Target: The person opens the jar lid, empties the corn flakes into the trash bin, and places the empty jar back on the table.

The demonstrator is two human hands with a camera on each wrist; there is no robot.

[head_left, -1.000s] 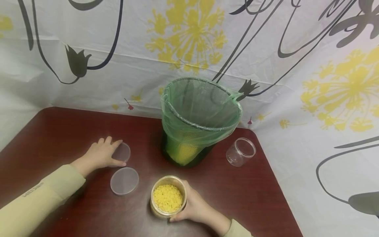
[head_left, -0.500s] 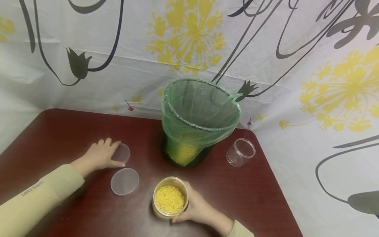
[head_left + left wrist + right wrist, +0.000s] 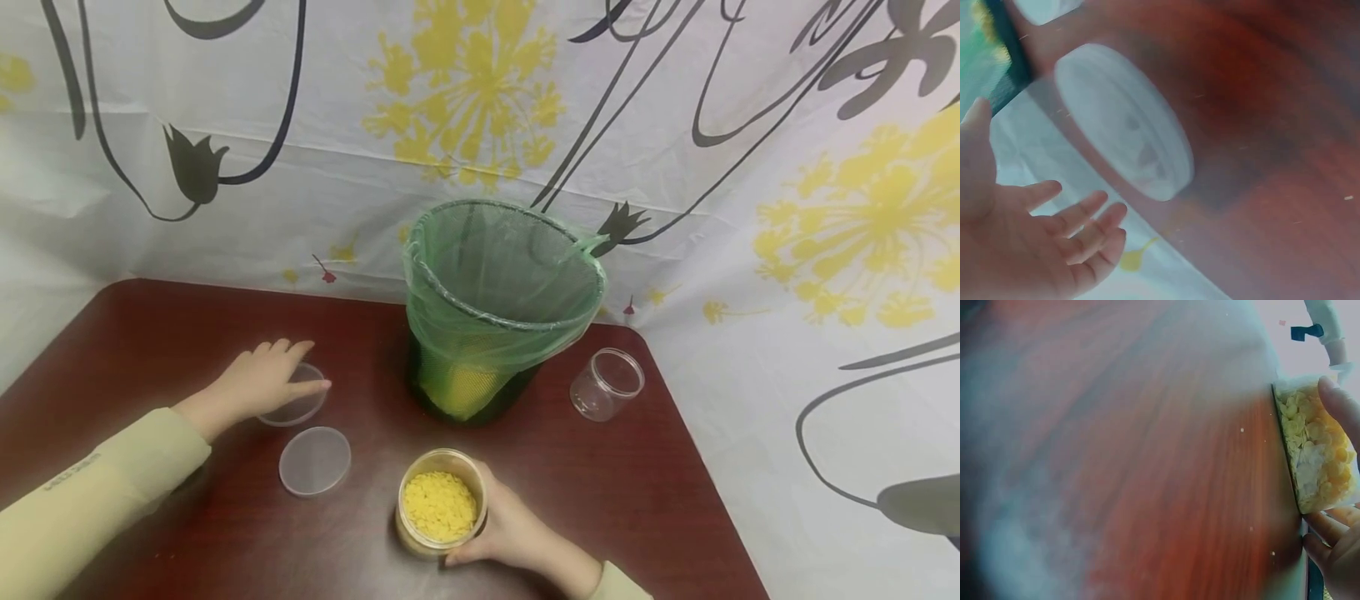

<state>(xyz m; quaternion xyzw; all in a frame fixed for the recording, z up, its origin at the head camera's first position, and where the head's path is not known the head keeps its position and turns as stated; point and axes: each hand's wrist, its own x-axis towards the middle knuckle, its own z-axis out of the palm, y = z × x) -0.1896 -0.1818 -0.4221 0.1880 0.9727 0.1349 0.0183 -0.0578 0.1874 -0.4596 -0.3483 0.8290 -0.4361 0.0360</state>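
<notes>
My left hand (image 3: 262, 379) is over the farther of two clear round lids, its thumb and fingers spread apart. That lid (image 3: 294, 410) lies flat on the table, partly covered by the hand. In the left wrist view the fingers are loosely extended beside a lid (image 3: 1125, 125), holding nothing. Closer to the front lies the second lid (image 3: 315, 462). My right hand (image 3: 513, 529) grips a clear jar of small yellow flakes (image 3: 439, 507) from its right side, thumb in front. The right wrist view shows the jar (image 3: 1313, 450) between thumb and fingers, upright on the table.
A bin with a green mesh net (image 3: 495, 333) over its rim stands at the back middle, with yellow showing low inside. Right of it is a clear jar without a lid (image 3: 607, 385). A patterned cloth (image 3: 300, 192) hangs behind the dark red table (image 3: 637, 483).
My left hand has come off the farther lid, its fingers now spread above it, and that lid sits slightly further left and nearer. The right hand and flake-filled jar have shifted slightly right.
</notes>
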